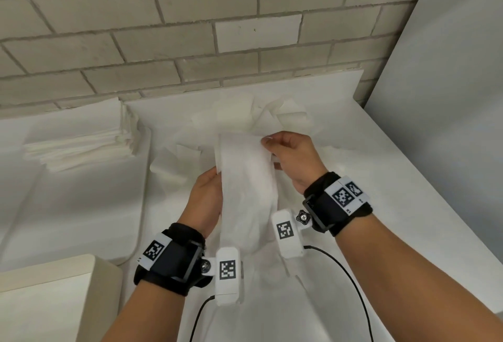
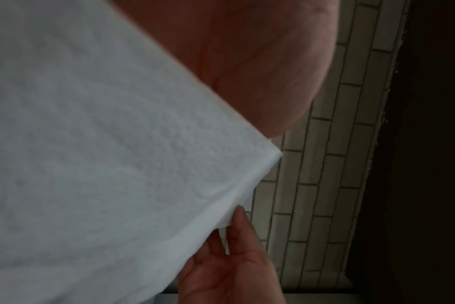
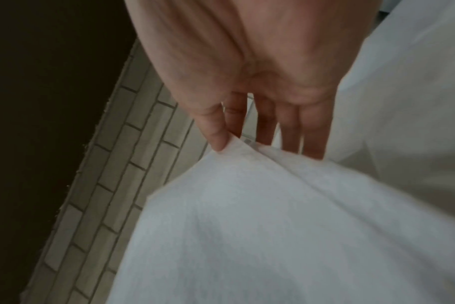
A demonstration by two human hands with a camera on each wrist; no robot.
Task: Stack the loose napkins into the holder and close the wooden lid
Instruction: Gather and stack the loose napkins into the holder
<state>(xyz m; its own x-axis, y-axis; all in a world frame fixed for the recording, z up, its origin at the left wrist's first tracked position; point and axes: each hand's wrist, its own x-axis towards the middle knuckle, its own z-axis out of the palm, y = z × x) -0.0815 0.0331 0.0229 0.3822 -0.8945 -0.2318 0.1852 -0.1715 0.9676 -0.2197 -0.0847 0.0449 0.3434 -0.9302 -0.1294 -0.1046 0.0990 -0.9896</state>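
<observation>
Both wrist bands, black with white tags, sit closest to us, and from them two bare arms reach forward over the white table (image 1: 381,167).

Start at the fingers. On the right hand (image 1: 292,156), the thumb and first finger pinch the far top corner of one white napkin (image 1: 245,178). The other fingers (image 3: 312,131) lie straight and close together behind the paper. The left hand (image 1: 206,200) holds the napkin's other long edge. Its fingers are hidden behind the sheet, so I cannot tell if they curl or lie flat.

The napkin is up in the air between the two hands, not touching the table. It is thin, soft and white, with a faint bumpy pattern. It looks folded into a long strip and hangs down toward the person.

Behind the napkin, more loose napkins (image 1: 261,115) lie in a messy heap near the brick wall (image 1: 190,28). To the left of the napkin, a neat stack of napkins (image 1: 81,145) sits on the table. I cannot see a holder or a wooden lid clearly.

I think the step right now is to straighten this one napkin. Next it should go flat on the neat stack, with edges lined up. It needs a soft touch, since thin paper can tear or crumple. Many napkins are left, so the job looks far from done.
</observation>
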